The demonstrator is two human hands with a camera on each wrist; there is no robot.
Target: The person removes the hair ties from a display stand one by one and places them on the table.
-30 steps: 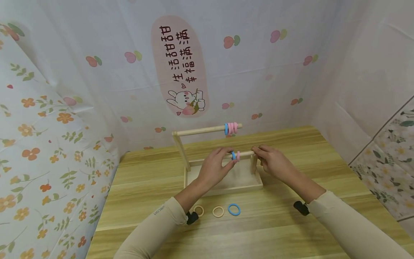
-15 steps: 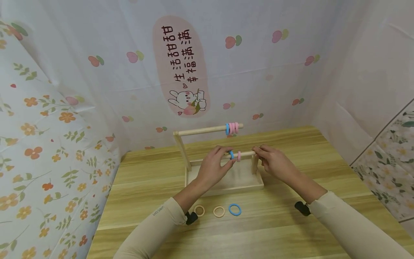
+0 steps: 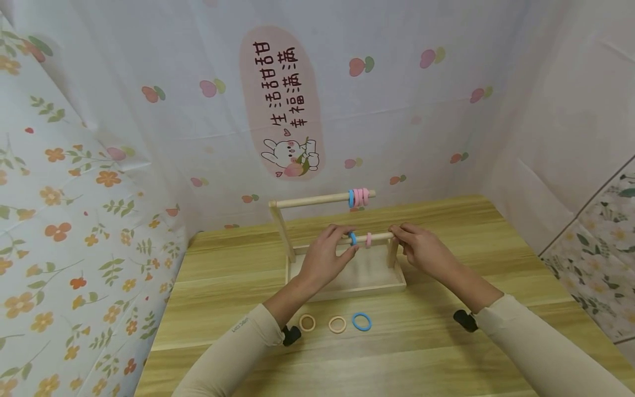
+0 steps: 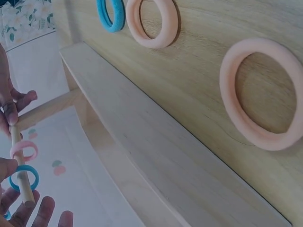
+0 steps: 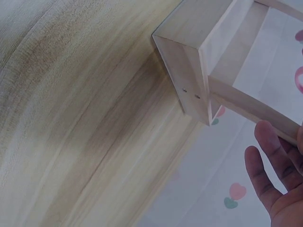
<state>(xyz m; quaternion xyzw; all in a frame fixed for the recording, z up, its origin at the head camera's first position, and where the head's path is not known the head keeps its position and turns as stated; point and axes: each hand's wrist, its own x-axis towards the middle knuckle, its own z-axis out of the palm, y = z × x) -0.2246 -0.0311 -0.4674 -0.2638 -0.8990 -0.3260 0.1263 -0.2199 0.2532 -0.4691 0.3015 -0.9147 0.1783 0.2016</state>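
Note:
A wooden rack [image 3: 281, 231] with two horizontal rods stands on the table. On its lower rod [image 3: 381, 236] hang a blue hair tie [image 3: 353, 239] and a pink hair tie [image 3: 369, 240], apart from each other. My left hand [image 3: 323, 256] holds the blue one between thumb and fingers near the rod's free end. My right hand [image 3: 419, 245] grips the top of the short post [image 3: 392, 252], where the lower rod joins it. In the left wrist view, the blue hair tie [image 4: 33, 178] loops loosely round the rod beside my thumb.
The upper rod [image 3: 312, 200] carries another blue hair tie [image 3: 351, 198] and several pink ones [image 3: 361, 197] near its right end. In front of the rack's tray base [image 3: 357, 290] lie two beige hair ties [image 3: 337, 324] and a blue loop [image 3: 361, 321]. A patterned curtain [image 3: 397, 132] hangs behind.
My left hand has slid the blue hair tie leftward along the lower rod, widening the gap to the pink one. My right hand stays at the post.

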